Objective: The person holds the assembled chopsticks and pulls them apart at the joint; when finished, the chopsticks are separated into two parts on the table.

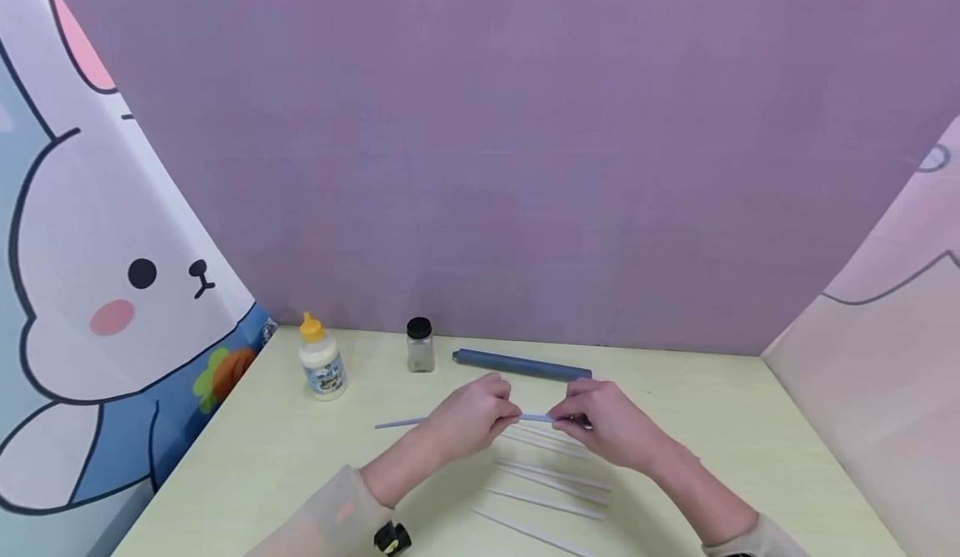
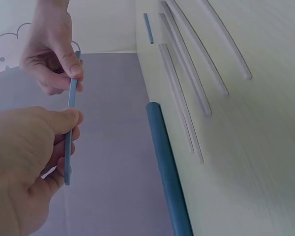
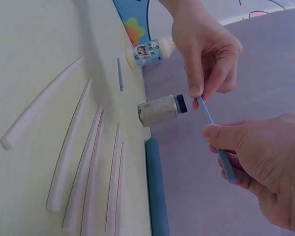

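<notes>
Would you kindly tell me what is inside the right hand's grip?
A blue strip is pinched in the right hand. In the right wrist view it shows on both sides of the thumb; the stretch beneath the thumb is covered and cannot be seen.

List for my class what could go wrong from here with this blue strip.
The blue strip might bend or snap if twisted, since the left hand and right hand both pinch it. Held above the table, it could slip and knock the white strips. The dark blue rod looks round, so a nudge might roll it.
</notes>
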`<state>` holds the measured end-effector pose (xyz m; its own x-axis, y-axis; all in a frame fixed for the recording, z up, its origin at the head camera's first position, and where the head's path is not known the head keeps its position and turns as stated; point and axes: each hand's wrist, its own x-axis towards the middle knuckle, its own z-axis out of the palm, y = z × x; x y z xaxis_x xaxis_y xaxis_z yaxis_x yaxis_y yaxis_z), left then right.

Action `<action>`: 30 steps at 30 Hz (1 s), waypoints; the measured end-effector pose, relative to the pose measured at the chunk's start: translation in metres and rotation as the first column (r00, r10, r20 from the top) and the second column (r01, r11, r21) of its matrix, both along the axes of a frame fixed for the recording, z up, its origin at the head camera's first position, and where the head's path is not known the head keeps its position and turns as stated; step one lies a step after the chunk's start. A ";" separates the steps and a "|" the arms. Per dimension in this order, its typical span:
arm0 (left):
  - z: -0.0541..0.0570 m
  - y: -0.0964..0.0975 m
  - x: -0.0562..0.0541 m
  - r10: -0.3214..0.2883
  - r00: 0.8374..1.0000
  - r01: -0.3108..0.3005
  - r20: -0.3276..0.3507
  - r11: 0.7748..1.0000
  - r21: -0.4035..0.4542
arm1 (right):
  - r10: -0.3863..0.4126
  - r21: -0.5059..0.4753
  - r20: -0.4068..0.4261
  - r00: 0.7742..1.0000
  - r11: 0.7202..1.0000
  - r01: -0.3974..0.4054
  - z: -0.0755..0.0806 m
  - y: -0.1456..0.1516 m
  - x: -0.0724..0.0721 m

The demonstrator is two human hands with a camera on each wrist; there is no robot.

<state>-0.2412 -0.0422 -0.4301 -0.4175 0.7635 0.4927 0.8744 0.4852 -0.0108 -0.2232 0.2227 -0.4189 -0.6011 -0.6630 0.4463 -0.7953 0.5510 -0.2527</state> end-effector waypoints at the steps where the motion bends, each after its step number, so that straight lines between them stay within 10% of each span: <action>1: 0.000 0.000 0.001 -0.001 1.000 0.001 -0.010 1.000 -0.002 | 0.003 0.002 -0.002 1.000 1.000 -0.003 0.000 0.000 0.000; 19: 0.003 0.006 0.009 0.189 0.982 -0.186 0.000 0.970 -0.155 | 0.003 0.150 0.193 0.981 0.988 -0.032 0.021 -0.017 0.007; 30: 0.001 0.003 0.010 0.117 0.993 -0.117 -0.009 0.979 -0.166 | 0.087 0.141 0.115 0.990 0.985 -0.103 0.012 -0.009 0.007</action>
